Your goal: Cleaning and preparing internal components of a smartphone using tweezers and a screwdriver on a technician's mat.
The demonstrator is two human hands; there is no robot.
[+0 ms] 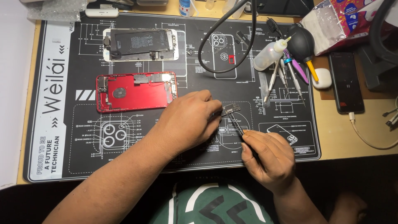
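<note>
On the black repair mat (49, 166), just right of the red phone housing (134, 92), the left hand (188, 122) pinches a small circuit board (230, 109) while the right hand (267, 157) grips tweezers (236, 123) touching it

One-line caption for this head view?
Left hand steadies a small circuit board while right hand applies tweezers, beside a red phone housing.

I look straight down on a pale wooden counter (344, 137) under bright overhead light, most of it covered by a black work mat (83, 166) printed with white technical line drawings. Its near edge drops into deep shadow. A strip of white surface (10, 103) runs down the far left; no walls, floor or windows show.
</note>
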